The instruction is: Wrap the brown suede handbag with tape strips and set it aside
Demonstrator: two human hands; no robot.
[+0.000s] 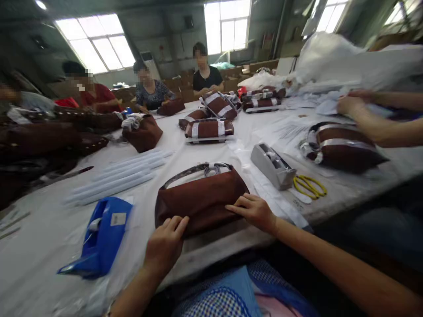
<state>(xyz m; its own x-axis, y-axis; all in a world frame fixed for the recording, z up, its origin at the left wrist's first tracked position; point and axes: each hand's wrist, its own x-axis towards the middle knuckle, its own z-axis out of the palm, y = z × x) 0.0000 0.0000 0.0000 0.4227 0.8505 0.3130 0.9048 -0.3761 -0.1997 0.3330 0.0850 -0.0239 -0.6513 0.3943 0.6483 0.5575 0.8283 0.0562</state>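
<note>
The white-covered table [33, 259] was the biggest thing about, and it bore everything, likely so the pieces lay flat and in reach. The brown bag [198, 200] rested on it right in front of me, near my edge, which I'd judge was to let both arms bend easily. Its strap [185, 172] stood up along the far side, out of my fingers' way. White rolls [125, 178] lay side by side beyond it to the left, seemingly lined up for easy picking. The blue tape dispenser [105, 235] sat near my left arm and the grey tape dispenser [272, 165] to the bag's right, probably parked at the sides to leave the middle for the bag. My left hand [165, 242] had its fingers drawn in narrow on the lower left front; my right hand [256, 213] pinched the leather at the right front, thumb and forefinger close together. Spread like that, they likely kept the front taut; how much leather each gripped, I couldn't tell. Smallest: yellow handles [309, 187], maybe scissors, just beside the grey dispenser, blades not made out.
</note>
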